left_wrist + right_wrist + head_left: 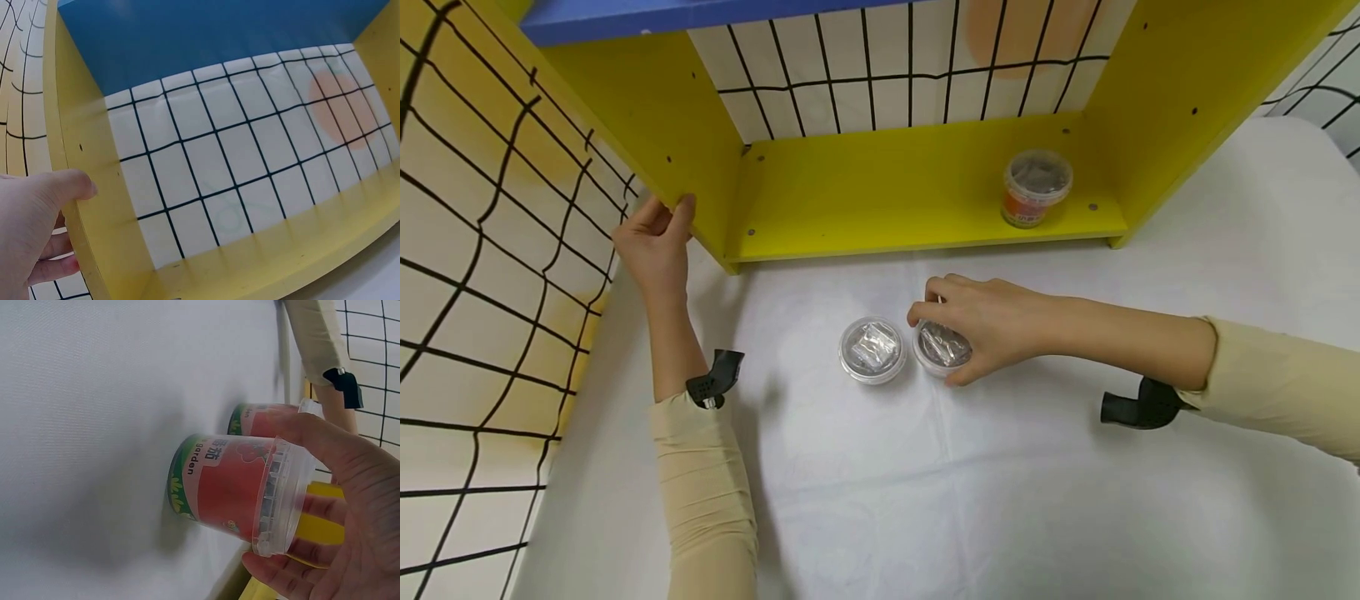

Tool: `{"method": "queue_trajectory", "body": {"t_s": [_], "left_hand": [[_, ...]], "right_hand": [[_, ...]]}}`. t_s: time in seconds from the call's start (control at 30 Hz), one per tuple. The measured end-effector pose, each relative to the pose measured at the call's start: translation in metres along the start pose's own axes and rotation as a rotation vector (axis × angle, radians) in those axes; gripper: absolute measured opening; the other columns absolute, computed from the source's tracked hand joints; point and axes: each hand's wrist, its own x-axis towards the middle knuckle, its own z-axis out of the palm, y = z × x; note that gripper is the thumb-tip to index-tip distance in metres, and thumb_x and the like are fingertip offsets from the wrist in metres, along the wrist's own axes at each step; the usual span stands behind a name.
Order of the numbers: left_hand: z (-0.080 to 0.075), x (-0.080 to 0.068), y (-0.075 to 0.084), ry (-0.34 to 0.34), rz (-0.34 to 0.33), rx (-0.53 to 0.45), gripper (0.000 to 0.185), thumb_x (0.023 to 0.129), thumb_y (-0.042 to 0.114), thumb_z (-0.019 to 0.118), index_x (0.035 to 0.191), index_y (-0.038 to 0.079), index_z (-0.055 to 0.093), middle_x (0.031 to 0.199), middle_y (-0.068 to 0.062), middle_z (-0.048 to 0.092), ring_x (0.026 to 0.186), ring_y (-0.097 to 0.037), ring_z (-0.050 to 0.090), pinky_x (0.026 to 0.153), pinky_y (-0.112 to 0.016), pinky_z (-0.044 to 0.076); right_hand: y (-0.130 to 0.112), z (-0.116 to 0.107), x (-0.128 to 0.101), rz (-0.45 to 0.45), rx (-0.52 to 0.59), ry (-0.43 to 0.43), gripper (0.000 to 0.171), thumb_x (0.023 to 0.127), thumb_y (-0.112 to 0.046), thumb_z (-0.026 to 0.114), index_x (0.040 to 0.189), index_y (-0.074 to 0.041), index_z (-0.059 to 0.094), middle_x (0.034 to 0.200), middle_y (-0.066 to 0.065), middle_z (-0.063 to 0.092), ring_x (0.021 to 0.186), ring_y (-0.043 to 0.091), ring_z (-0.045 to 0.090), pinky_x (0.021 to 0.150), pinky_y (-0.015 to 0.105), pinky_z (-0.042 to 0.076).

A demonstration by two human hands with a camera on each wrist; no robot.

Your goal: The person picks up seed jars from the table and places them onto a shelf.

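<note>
My left hand [655,246] grips the front edge of the yellow shelf's left side panel [647,133]. In the left wrist view its thumb [75,185] lies on the panel's inner face, the other fingers round the outside. My right hand [992,321] holds a clear-lidded plastic tub [942,343] by its lid from above, thumb and fingers on opposite sides. This tub [228,484] stands upright on the white cloth and has a red and green label. A second, similar tub [872,350] stands close to its left.
Another lidded tub [1036,188] sits on the right part of the yellow bottom board [880,196]. A blue board [700,18] crosses above. Black grid lines mark the wall [490,333] at left and the white surface behind the shelf. White cloth [865,492] covers the table.
</note>
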Motion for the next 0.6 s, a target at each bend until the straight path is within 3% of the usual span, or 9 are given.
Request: {"method": "queue_trajectory", "body": {"t_s": [0.6], "left_hand": [[-0.0009, -0.0003, 0.0001, 0.004, 0.007, -0.016, 0.028, 0.074, 0.007, 0.074, 0.102, 0.005, 0.072, 0.094, -0.007, 0.071, 0.082, -0.015, 0.068, 0.061, -0.017, 0.053]], "right_hand": [[0.0017, -0.0062, -0.0027, 0.002, 0.013, 0.011, 0.062, 0.066, -0.039, 0.078, 0.119, -0.018, 0.054, 0.108, 0.003, 0.049, 0.096, 0.017, 0.048, 0.072, 0.033, 0.051]]}}
